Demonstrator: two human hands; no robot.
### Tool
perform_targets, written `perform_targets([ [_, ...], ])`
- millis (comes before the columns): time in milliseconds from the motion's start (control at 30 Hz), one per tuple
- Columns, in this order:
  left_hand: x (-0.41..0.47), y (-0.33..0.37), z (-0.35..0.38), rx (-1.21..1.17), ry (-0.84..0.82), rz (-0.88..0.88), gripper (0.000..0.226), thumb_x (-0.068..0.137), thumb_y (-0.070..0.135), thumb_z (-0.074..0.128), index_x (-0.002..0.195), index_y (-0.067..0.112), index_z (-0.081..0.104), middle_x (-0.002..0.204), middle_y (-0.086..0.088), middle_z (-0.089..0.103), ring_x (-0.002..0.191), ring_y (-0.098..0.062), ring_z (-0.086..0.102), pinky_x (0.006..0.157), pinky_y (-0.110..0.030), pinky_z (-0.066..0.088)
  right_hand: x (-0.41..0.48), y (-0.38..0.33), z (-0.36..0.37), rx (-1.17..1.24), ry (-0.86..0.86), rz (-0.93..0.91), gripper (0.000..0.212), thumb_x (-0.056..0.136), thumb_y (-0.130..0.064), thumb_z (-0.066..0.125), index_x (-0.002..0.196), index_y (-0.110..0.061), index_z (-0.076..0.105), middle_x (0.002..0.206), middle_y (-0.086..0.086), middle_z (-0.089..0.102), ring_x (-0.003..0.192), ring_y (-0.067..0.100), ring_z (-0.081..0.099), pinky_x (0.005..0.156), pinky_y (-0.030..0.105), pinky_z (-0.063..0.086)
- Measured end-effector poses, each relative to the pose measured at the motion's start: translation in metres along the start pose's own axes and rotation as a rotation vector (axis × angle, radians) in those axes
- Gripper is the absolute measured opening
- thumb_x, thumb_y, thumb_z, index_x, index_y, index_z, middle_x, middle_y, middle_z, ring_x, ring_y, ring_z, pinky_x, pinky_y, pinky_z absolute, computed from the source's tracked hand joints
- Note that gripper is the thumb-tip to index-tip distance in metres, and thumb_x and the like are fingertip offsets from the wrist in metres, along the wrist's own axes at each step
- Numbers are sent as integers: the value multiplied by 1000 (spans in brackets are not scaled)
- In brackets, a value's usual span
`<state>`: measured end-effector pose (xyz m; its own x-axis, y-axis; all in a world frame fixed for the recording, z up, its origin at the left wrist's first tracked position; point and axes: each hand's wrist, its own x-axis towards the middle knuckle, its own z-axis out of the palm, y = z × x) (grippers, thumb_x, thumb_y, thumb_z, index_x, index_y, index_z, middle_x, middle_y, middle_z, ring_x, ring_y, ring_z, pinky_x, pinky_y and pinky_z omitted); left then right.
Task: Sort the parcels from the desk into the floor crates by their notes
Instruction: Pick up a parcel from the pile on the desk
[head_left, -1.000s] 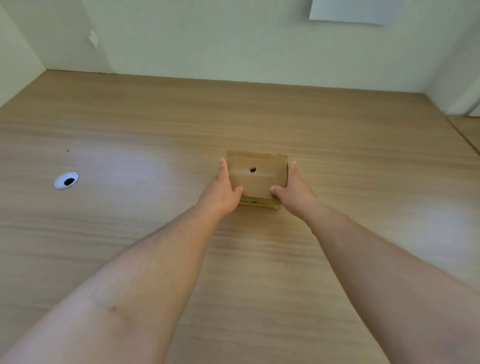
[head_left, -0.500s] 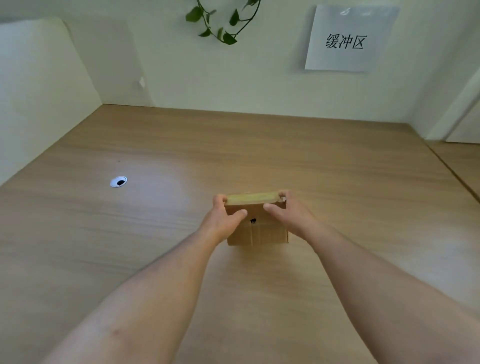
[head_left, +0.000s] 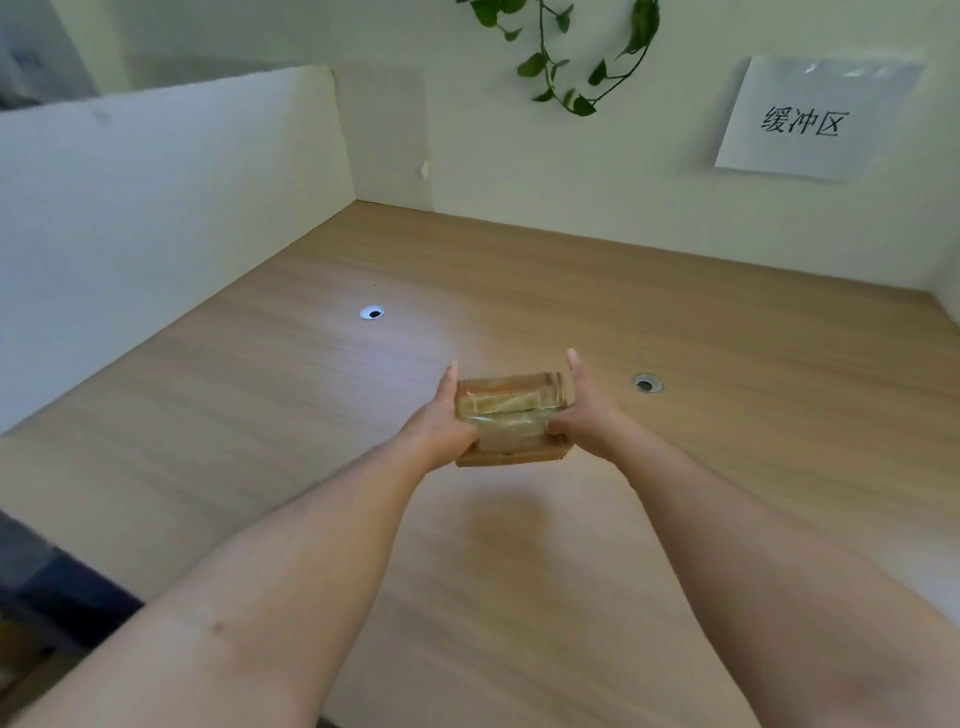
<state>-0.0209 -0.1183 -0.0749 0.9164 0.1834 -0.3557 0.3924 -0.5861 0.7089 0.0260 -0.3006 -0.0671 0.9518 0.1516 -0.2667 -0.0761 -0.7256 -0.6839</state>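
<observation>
Over mid desk (head_left: 311, 415), holding small taped parcel (head_left: 511, 415) clear of surface w/ left hand (head_left: 441, 421) & right hand (head_left: 587, 415) clamped on opp. sides, thumbs on near face: two-sided grip for steady carry. Top tilted toward camera, likely to read note; too blurry to confirm writing.

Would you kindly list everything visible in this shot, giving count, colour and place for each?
parcel: one, brown cardboard under clear tape, held over the desk, centre
desk: one, light wood grain, across the lower view
cable grommets: two, silver with dark centres, set in the desk; one left of the parcel, one right
partition: one, white, left side
paper sign: one, white with black characters, back wall, upper right
vine: one, green, back wall, top centre
dark object: one, blurred, lower left edge
hands: two, bare; left hand grips the parcel's left side, right hand its right side
</observation>
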Motion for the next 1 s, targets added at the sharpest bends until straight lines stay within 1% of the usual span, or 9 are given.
perform_targets([
  [133, -22, -25, -24, -18, 65, -17, 81, 87, 11, 52, 151, 41, 13, 119, 1, 50, 93, -21, 56, 72, -31, 52, -10, -24, 23, -18, -77, -69, 101, 82, -6, 63, 153, -40, 0, 88, 2, 54, 79, 25, 60, 67, 34, 50],
  [233, -36, -44, -36, -45, 146, -27, 54, 89, 12, 51, 135, 32, 31, 103, 2, 52, 79, -14, 54, 62, -29, 49, -16, -39, 41, -20, -135, -102, 82, 82, -5, 64, 149, -32, 25, 97, 4, 54, 85, 23, 58, 60, 30, 46],
  [333, -48, -67, -46, -54, 181, -66, 32, 94, 22, 49, 119, 28, 30, 118, 4, 50, 99, -22, 54, 76, -33, 50, -24, -52, 60, -12, -178, -111, 42, 86, -13, 63, 121, -22, 42, 89, -1, 55, 74, 12, 51, 55, 26, 38],
  [400, -56, -81, -56, -81, 225, -90, 27, 96, 29, 48, 116, 21, 33, 117, 3, 49, 101, -22, 52, 70, -30, 45, -28, -65, 75, -44, -161, -145, 26, 92, -25, 60, 109, -19, 43, 88, -4, 53, 72, 8, 47, 54, 26, 35],
  [467, -64, -95, -69, -81, 288, -116, 26, 97, 35, 48, 111, 16, 37, 113, -1, 52, 96, -21, 50, 62, -29, 39, -30, -82, 92, -80, -133, -189, 21, 96, -32, 55, 105, -17, 46, 94, -2, 56, 76, 11, 51, 56, 28, 37],
  [667, -85, -151, -120, -93, 416, -185, 25, 97, 31, 50, 109, 13, 39, 113, -6, 56, 98, -25, 54, 83, -37, 48, -41, -134, 156, -175, -145, -256, 19, 97, -28, 52, 112, -17, 46, 107, 3, 60, 93, 21, 59, 82, 41, 54],
  [833, -114, -206, -175, -141, 389, -214, 60, 95, 19, 55, 141, 24, 16, 127, -4, 55, 100, -20, 53, 77, -34, 50, -62, -188, 215, -199, -263, -309, 71, 92, -17, 58, 150, -25, 18, 115, 6, 58, 97, 24, 56, 73, 34, 49],
  [900, -126, -229, -193, -196, 343, -218, 88, 94, 14, 58, 150, 33, -7, 131, -1, 53, 100, -15, 52, 65, -24, 47, -71, -210, 238, -208, -278, -329, 68, 94, -14, 54, 150, -27, 17, 109, 4, 56, 91, 21, 53, 63, 29, 45],
  [1000, -136, -257, -213, -247, 310, -235, 107, 91, 13, 63, 148, 35, -24, 137, -2, 48, 102, -14, 51, 69, -25, 47, -79, -236, 265, -245, -280, -374, 64, 95, -12, 50, 150, -27, 20, 108, 5, 57, 93, 22, 54, 72, 33, 48],
])
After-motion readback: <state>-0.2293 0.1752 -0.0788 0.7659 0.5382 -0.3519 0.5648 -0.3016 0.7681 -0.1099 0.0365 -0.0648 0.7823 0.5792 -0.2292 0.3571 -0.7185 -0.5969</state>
